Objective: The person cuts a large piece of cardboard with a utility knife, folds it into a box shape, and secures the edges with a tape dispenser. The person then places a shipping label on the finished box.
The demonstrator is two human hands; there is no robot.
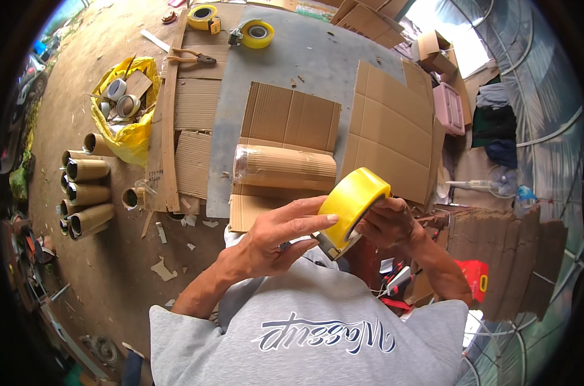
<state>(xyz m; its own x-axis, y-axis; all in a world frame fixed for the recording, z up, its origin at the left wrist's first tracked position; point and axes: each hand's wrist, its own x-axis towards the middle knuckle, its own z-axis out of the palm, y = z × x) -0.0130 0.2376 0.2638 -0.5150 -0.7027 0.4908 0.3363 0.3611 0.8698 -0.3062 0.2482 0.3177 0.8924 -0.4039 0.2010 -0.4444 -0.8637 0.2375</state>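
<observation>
In front of my chest, my right hand (392, 225) grips a large roll of yellow packing tape (355, 196) on a metal tape dispenser (334, 246). My left hand (285, 233) is at the roll's left side with fingers stretched out and apart. One fingertip touches the tape's face, and the thumb lies near the dispenser's edge. Just beyond is a rolled cardboard tube (285, 166), its left end wrapped in clear tape. It lies on a flat corrugated cardboard sheet (291, 117) on the grey tabletop (298, 55).
More flat cardboard (388, 128) lies to the right. Two tape rolls (257, 35) and pliers (192, 58) sit at the far left. A yellow bag (128, 145) holds used tape cores. Several cardboard tubes (89, 193) are stacked on the floor, left. A pink box (447, 109) stands right.
</observation>
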